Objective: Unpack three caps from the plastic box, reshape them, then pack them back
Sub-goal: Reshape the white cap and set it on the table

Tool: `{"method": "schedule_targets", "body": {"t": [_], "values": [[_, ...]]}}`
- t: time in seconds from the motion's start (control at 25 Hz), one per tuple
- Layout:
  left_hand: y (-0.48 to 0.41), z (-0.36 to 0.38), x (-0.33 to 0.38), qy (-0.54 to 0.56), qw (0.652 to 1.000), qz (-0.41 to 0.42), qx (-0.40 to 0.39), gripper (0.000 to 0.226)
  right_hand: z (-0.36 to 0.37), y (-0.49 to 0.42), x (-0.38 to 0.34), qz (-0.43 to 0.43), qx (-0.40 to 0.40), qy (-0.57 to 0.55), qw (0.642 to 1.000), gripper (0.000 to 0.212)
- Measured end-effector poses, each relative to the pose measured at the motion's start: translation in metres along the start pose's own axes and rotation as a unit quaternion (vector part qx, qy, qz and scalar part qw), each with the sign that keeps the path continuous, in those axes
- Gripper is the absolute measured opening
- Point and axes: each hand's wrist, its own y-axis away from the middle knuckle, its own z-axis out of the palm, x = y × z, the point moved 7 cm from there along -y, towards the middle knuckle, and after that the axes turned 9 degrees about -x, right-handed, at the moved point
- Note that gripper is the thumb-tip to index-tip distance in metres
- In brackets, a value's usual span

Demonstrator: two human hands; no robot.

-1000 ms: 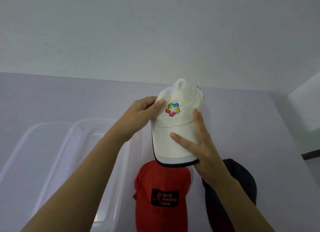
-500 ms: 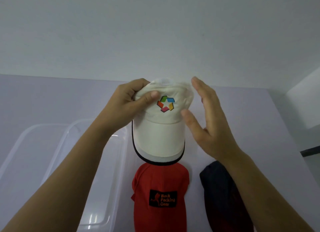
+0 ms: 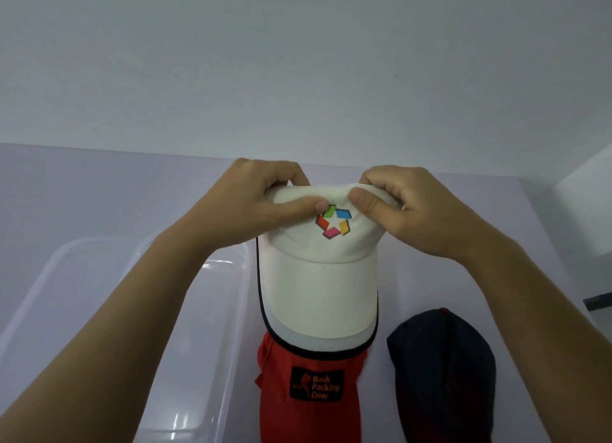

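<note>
Both hands, left [image 3: 251,204] and right [image 3: 410,207], pinch the white cap's [image 3: 318,277] crown, fingers curled over it. Red cap [image 3: 308,406] and dark cap [image 3: 440,376] lie at the surface's [image 3: 99,194] near edge, box [image 3: 66,277] at left.

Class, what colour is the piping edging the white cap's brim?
The white fabric cap has dark, near-black piping; head view.

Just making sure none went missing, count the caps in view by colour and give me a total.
White: 1, the white cap, gripped by the left hand and right hand
Red: 1, the red cap
Dark navy: 1, the dark cap
Total: 3 caps
</note>
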Motion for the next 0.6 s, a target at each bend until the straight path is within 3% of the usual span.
{"method": "schedule_targets", "body": {"t": [0.32,0.48,0.6], "values": [[0.003,-0.003,0.016,0.101,0.994,0.028,-0.034,0.032,-0.004,0.008,-0.012,-0.053,0.042,-0.062,0.996,0.014],[0.003,0.000,0.008,0.033,0.999,0.006,-0.001,0.029,-0.003,0.006,-0.004,-0.057,0.094,-0.031,0.993,0.009],[0.004,0.003,0.009,0.130,0.991,0.015,0.027,0.021,-0.006,0.007,0.000,-0.070,0.150,-0.049,0.985,0.009]]}}
